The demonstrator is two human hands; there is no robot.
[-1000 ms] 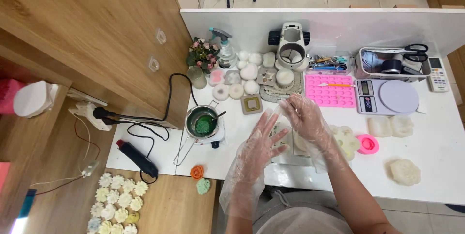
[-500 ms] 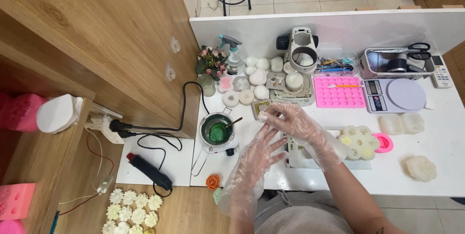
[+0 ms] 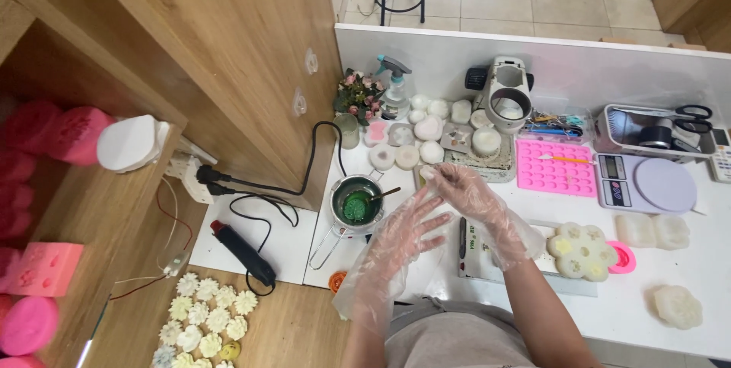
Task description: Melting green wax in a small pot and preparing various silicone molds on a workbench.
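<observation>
Both my hands wear loose clear plastic gloves over a white table (image 3: 670,337). My left hand (image 3: 405,237) is spread flat with its fingers apart, holding nothing. My right hand (image 3: 466,190) is above it, fingers bunched at the left fingertips; whether they pinch the glove is unclear. A small pot of green wax (image 3: 355,205) with a stirrer stands on a white hot plate just left of my hands. A flat printed card (image 3: 478,245) lies under my right wrist. A flower-shaped mould (image 3: 582,251) lies to its right.
Behind are a pink silicone mould (image 3: 554,168), a digital scale (image 3: 647,183), white soap pieces (image 3: 428,129), a spray bottle (image 3: 394,82) and a tray with scissors (image 3: 656,130). A black heat gun (image 3: 242,251), cables and small wax flowers (image 3: 204,315) lie at the left, by wooden shelving.
The view has shifted, so everything sits further right and lower in frame. My right hand moved slightly left along the left fingertips. My left hand stays spread.
</observation>
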